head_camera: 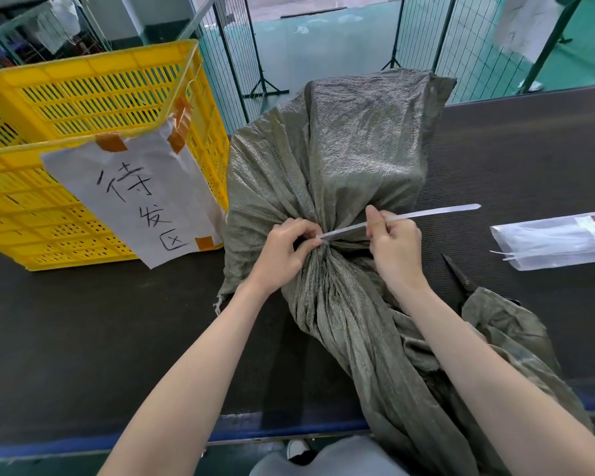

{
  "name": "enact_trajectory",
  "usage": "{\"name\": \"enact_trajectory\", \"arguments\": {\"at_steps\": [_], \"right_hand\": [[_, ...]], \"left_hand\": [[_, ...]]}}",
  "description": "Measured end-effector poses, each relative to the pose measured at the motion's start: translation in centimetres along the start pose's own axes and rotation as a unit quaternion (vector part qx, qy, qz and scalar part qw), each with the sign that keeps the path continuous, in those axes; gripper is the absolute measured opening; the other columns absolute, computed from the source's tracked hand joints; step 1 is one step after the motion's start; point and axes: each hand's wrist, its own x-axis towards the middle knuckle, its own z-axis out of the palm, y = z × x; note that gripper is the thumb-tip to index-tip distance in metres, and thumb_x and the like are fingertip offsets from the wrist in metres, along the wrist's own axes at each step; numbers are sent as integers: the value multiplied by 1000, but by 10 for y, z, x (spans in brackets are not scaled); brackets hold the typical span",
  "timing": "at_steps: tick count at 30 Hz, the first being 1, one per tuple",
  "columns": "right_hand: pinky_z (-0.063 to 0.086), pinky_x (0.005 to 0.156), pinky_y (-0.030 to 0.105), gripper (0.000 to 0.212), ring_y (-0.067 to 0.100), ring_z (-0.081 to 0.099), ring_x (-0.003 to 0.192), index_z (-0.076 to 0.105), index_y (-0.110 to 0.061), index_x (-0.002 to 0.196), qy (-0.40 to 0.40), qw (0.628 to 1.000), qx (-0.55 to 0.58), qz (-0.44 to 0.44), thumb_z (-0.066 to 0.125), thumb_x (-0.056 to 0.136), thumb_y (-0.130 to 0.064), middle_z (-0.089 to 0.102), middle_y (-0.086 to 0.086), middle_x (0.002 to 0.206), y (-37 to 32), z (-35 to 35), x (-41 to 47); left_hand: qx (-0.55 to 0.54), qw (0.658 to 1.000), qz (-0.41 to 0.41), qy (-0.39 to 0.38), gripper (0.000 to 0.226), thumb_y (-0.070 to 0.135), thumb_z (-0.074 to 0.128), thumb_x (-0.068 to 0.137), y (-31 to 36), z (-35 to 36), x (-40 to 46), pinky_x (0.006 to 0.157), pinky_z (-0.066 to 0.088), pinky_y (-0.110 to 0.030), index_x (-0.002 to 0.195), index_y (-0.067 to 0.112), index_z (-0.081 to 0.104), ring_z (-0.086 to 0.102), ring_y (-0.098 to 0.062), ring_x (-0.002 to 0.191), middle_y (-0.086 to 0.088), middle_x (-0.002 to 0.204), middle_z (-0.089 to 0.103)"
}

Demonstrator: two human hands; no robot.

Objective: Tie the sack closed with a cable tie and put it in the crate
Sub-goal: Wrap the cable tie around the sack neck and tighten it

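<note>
A grey-green woven sack lies on the dark table, its neck gathered into a bunch near the middle of the view. A white cable tie runs around that neck, its free tail pointing right. My left hand pinches the tie's head end against the bunched neck. My right hand grips the tail just right of the neck. A yellow slatted crate stands at the left, right beside the sack, with a white handwritten paper sign taped to its front.
A clear bag of spare cable ties lies at the right. Black scissors rest right of my right wrist, partly under sack cloth. The table's front edge runs along the bottom. Wire fence panels stand behind the table.
</note>
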Motion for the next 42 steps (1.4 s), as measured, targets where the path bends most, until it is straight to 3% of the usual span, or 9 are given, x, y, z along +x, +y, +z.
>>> {"name": "enact_trajectory", "arguments": {"at_steps": [3,8,11,16,21,26,30,36,42], "right_hand": [[27,50,31,48,14,32,42,47,-20,49,-35,997,56,32,49,89,-47,37,-9,41,-1,1,3],[28,44,28,33,17,36,46,56,-20,58,-123,984,122,30,62,88,-34,42,4,52,-13,-7,2],[40,50,24,15,15,47,51,62,-15,73,-151,986,67,-2,68,84,-22,53,2,59,-11,-18,0],[44,63,26,12,11,51,59,63,-18,73,-151,986,-72,-21,68,83,-18,66,8,68,13,-40,-6],[45,72,39,4,31,58,81,63,-11,83,-96,943,-313,-48,60,83,-14,64,8,82,65,-75,-6],[41,78,42,14,35,56,96,62,-10,91,-130,869,-478,4,52,88,-19,62,12,95,108,-97,-29],[42,79,41,15,34,59,96,60,-10,92,-127,858,-495,40,49,89,-20,63,12,97,119,-107,-54],[44,77,41,19,38,62,92,57,-4,89,-54,859,-477,177,45,87,-19,67,18,98,114,-118,-84],[42,91,39,35,36,51,119,54,-9,121,-171,782,-493,341,40,92,-24,54,15,130,104,-132,-101]], "left_hand": [[5,1000,4,-3,4,13,63,88,2,0,0,78,34,-18,91,11,65,50,-5,82,6,83,59],[-7,999,-23,31,7,21,63,88,6,8,-4,77,43,-38,88,14,64,52,-12,81,6,82,60],[-19,997,-43,53,6,21,62,89,9,13,-7,81,45,-44,87,16,63,53,-12,84,8,84,59],[-18,996,-57,60,4,21,60,91,11,17,-12,84,44,-47,88,20,62,52,-13,88,14,86,56],[-4,996,-60,63,7,21,58,93,11,20,-15,85,42,-45,87,25,59,50,-13,90,15,86,53],[20,995,-66,78,8,22,55,95,11,27,-18,83,38,-43,88,21,58,48,-15,90,9,89,54],[46,992,-65,95,12,22,52,96,11,33,-21,81,40,-45,93,14,60,49,-20,89,5,92,54],[90,988,-67,104,11,19,52,96,10,39,-20,78,27,-30,96,10,59,48,-25,93,-4,96,56],[96,987,-74,106,17,23,49,96,8,43,-20,79,27,-31,96,9,58,47,-27,96,-7,97,56]]}}
